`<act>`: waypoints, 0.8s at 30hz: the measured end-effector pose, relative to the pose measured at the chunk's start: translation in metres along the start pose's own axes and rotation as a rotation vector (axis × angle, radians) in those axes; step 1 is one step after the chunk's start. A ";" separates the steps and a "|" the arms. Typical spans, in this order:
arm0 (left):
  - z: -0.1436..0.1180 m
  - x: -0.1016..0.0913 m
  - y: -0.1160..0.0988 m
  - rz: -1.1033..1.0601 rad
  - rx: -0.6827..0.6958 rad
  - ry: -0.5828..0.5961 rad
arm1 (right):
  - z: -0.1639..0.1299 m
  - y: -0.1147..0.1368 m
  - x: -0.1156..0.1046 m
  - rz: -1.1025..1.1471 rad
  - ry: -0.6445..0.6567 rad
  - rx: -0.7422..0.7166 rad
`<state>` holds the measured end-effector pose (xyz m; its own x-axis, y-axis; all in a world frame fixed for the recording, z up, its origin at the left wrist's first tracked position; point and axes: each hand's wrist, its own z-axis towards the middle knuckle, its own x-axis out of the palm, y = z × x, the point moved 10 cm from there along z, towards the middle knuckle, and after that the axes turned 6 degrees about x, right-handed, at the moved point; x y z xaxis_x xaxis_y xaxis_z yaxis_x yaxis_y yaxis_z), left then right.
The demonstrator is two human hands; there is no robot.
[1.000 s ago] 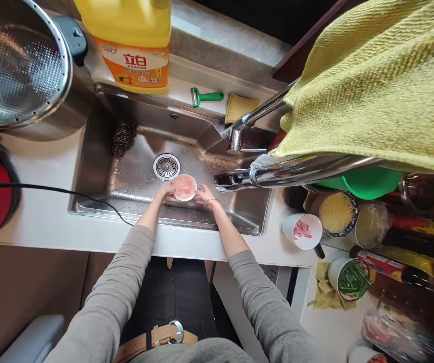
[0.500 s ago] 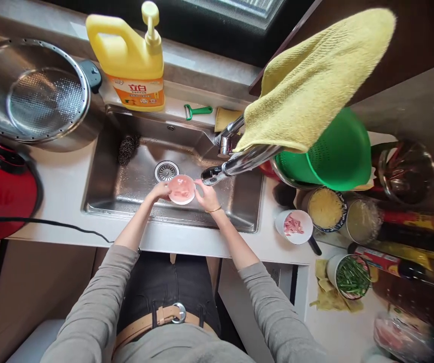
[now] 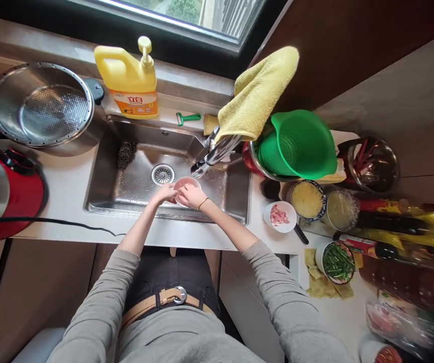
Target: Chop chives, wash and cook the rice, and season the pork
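Right hand (image 3: 191, 195) now over the bowl (image 3: 185, 184) instead of beside it. Left hand (image 3: 166, 192) clamped on bowl rim, above the sink (image 3: 137, 176) near the drain (image 3: 163, 174), under the tap (image 3: 211, 157). Best held level, fingers rubbing the meat gently.
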<state>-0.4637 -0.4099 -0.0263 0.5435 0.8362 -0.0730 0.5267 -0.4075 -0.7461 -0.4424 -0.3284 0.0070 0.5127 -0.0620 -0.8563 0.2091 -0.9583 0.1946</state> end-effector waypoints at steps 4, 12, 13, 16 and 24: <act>-0.007 0.017 -0.008 -0.028 0.010 -0.029 | -0.030 -0.011 -0.001 0.050 -0.064 -0.092; -0.015 0.067 -0.037 -0.074 0.042 0.025 | -0.082 -0.040 -0.001 0.028 -0.255 -0.229; -0.016 0.074 -0.039 -0.079 0.035 0.024 | -0.088 -0.043 -0.002 0.025 -0.287 -0.236; -0.022 0.094 -0.046 -0.092 0.024 0.019 | -0.102 -0.056 -0.001 0.006 -0.323 -0.227; -0.035 0.146 -0.060 -0.114 0.045 0.041 | -0.140 -0.095 -0.011 0.098 -0.259 -0.135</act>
<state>-0.3932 -0.2759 0.0306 0.5085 0.8601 0.0405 0.5570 -0.2927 -0.7772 -0.3512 -0.1974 0.0653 0.3098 -0.2381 -0.9205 0.2864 -0.8998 0.3292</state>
